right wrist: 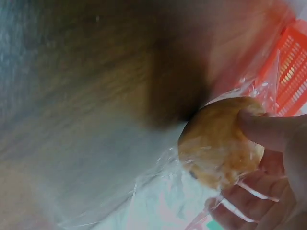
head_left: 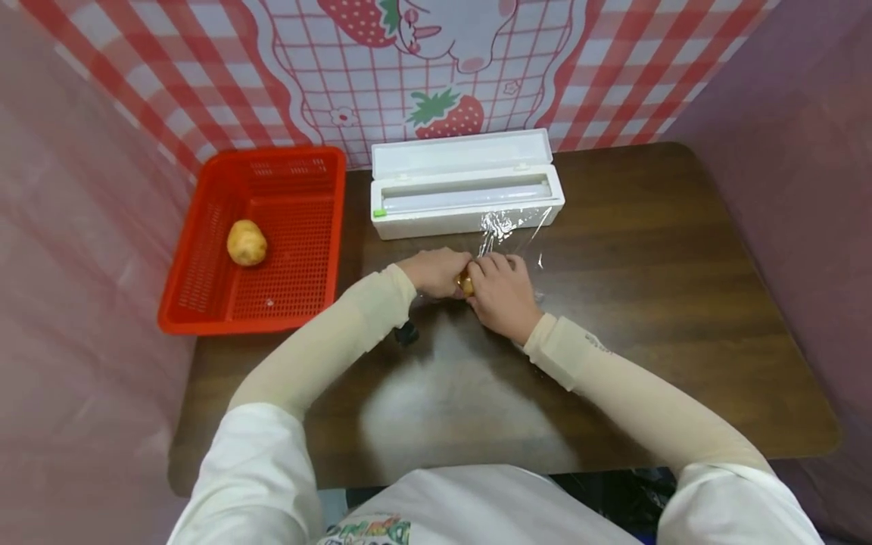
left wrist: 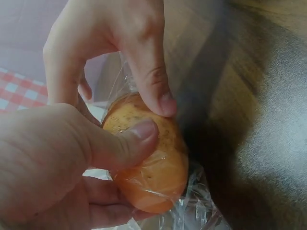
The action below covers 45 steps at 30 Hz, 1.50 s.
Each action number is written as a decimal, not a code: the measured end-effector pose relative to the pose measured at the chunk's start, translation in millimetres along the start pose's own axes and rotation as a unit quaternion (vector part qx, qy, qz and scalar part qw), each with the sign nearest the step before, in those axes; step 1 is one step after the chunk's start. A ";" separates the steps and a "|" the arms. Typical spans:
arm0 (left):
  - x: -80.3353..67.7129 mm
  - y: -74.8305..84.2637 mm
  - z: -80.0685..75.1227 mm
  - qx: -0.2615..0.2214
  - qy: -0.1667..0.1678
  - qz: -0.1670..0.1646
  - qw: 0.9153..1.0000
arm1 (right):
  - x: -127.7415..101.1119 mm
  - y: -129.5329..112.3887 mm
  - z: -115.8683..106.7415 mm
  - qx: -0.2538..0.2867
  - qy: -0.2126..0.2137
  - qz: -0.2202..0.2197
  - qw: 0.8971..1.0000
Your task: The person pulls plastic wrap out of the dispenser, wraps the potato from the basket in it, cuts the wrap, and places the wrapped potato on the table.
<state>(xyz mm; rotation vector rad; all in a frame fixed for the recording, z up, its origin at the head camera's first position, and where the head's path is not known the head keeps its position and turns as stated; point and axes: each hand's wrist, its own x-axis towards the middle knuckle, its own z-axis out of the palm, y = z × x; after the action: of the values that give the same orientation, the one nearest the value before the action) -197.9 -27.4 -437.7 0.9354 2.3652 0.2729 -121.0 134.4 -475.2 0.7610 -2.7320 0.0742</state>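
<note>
Wrapped potato, long axis table-parallel, both hands.

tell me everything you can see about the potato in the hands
The potato is small, rounded and yellow-brown, its skin speckled with dark spots. Clear cling film lies over it, crinkled and glossy, and trails onto the dark wooden table. It sits between both hands just in front of the white film dispenser. The left hand grips it with the thumb pressed on top, and the right hand pinches it from the other side.
</note>
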 end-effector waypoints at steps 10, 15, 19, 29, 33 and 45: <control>0.8 -9.6 -11.4 -0.057 -0.017 0.032 0.998 | 24.0 23.3 -10.5 0.084 -0.087 -0.008 0.993; -1.0 -14.6 -4.0 -0.056 0.040 0.025 0.997 | 35.2 34.3 -13.3 0.116 -0.142 0.002 0.983; -6.4 -16.0 7.7 -0.009 0.119 -0.007 0.993 | 42.6 43.6 -12.1 0.146 -0.186 0.022 0.972; -16.3 -7.9 31.2 0.174 0.234 -0.024 0.956 | 59.0 57.6 -8.2 0.218 -0.245 0.047 0.944; -14.4 -10.0 25.9 0.172 0.234 -0.025 0.956 | 63.4 61.0 -5.0 0.242 -0.253 0.045 0.936; -3.3 -21.3 13.4 0.119 0.198 -0.050 0.972 | 34.0 34.5 -2.0 0.019 -0.031 -0.040 0.999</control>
<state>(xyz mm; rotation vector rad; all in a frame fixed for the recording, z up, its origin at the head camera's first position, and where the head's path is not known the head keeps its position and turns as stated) -200.2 -45.6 -455.3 0.9356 2.8535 0.1475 -165.8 147.4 -462.0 0.8953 -2.7615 0.0886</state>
